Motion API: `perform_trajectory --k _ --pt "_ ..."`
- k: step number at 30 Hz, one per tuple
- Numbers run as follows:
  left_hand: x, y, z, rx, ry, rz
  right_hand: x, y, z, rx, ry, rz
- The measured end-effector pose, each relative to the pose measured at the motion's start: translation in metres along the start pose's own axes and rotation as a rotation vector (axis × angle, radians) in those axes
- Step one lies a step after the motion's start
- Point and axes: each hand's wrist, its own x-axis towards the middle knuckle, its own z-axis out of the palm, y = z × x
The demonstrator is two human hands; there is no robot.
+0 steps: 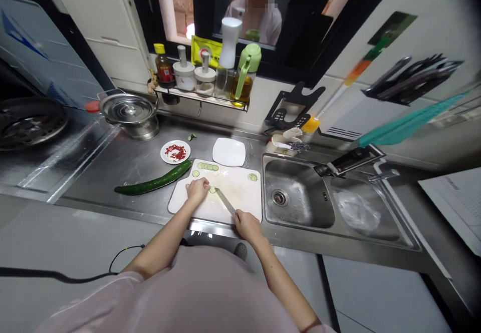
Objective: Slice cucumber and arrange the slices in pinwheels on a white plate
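Note:
On the white cutting board (pixel 240 205), my right hand (pixel 248 225) is closed around the handle of a knife (pixel 226 202). The blade points away to the left, its tip at a thin cucumber slice (pixel 213 190). My left hand (pixel 197 190) rests low over the board's left part, its fingertips pinched together at that slice's left edge. A row of cucumber slices (pixel 208 166) lies along the board's back edge, with a single slice (pixel 196 174) nearer my left hand. A few end pieces (pixel 253 177) sit at the back right corner. A whole long cucumber (pixel 154 181) lies left of the board, its tip near the board's corner.
Behind the board stand a plate of chopped red pieces (pixel 175 151) and a white plate (pixel 229 152). A steel sink (pixel 300 193) adjoins on the right. A lidded pot (pixel 131 115) stands back left, below a rack of seasoning bottles (pixel 203 92). A knife holder (pixel 361 115) hangs right.

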Motion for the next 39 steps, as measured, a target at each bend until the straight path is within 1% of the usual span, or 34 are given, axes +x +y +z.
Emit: perform_trajectory --k 7,13,22,27,32,39 --pt "0.001 0.002 0.002 0.012 0.011 -0.003 0.003 -0.004 -0.002 -0.009 -0.02 -0.019" --pt "0.0 0.004 -0.001 0.008 0.004 0.0 0.004 -0.005 -0.002 -0.023 -0.025 -0.027" --pt "-0.001 0.005 -0.004 0.007 -0.004 -0.003 0.005 -0.012 -0.006 -0.033 -0.081 -0.004" --pt "-0.002 0.006 -0.006 0.01 -0.016 -0.006 0.008 -0.012 -0.007 -0.042 -0.089 -0.021" --pt "0.0 0.005 -0.004 0.007 -0.024 -0.01 0.011 -0.01 -0.008 -0.046 -0.086 -0.053" --pt "0.002 0.003 -0.001 0.002 -0.023 -0.02 0.012 -0.011 -0.01 -0.055 -0.103 -0.046"
